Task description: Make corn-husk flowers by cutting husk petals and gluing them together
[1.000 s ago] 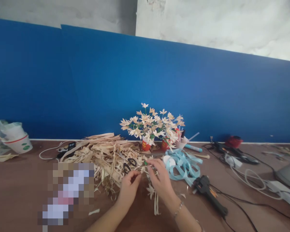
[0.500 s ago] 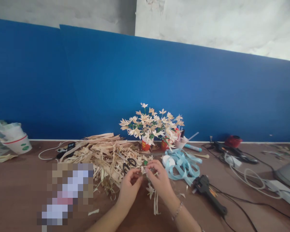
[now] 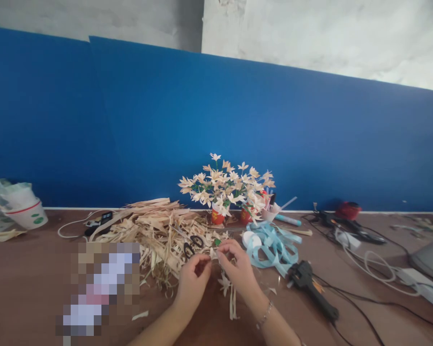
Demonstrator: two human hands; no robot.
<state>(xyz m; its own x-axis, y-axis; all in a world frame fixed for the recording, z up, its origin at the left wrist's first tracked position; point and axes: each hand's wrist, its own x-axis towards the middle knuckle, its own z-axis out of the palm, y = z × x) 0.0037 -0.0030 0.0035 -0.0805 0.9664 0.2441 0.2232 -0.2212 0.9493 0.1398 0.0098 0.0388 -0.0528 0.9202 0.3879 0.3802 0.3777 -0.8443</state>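
My right hand [image 3: 236, 264] pinches a small pale flower [image 3: 213, 253] of dried husk between thumb and fingertips. Just left of it, my left hand [image 3: 194, 276] has its thumb and fingers curled together; whatever may be between them is too small to make out. Another husk flower [image 3: 224, 284] with strips trailing below lies on the table beside my right wrist. Behind my hands rest black-handled scissors [image 3: 193, 246] on a heap of dried husks [image 3: 155, 235]. A small green piece [image 3: 217, 242] shows just beyond my fingertips.
Two red cups [image 3: 217, 217] hold bunches of pale flowers at the back. Light blue ribbon [image 3: 274, 245] lies right of my hands, near a black glue gun [image 3: 312, 290] with its cord. A white tub [image 3: 27, 214] stands far left. A blue panel [image 3: 216, 110] bounds the table's rear.
My left fingers have drawn slightly away from the flower and curled closer together. My right hand stays nearly in place with the flower.
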